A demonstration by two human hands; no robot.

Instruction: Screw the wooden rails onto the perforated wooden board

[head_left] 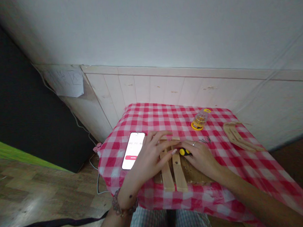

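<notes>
My right hand (203,158) is closed around the short yellow-and-black handle of a screwdriver (184,152); its tip is hidden. Stretched across two light wooden slats (180,179) is my left hand (150,153), fingers apart, with the thumb and fingertips close to the screwdriver. The slats lie side by side, and dark screw holes show on the nearer faces. Under them sits a brown board (197,174), partly covered by my right hand and forearm. Whether my left fingertips touch a screw cannot be made out.
A phone (129,153) with a lit timer lies left of my left hand. Beyond my right hand are a clear yellow-capped container (201,119) and several small metal pieces (205,140). Curved wooden parts (237,137) lie at right on the checkered tablecloth (162,112). A wall stands behind.
</notes>
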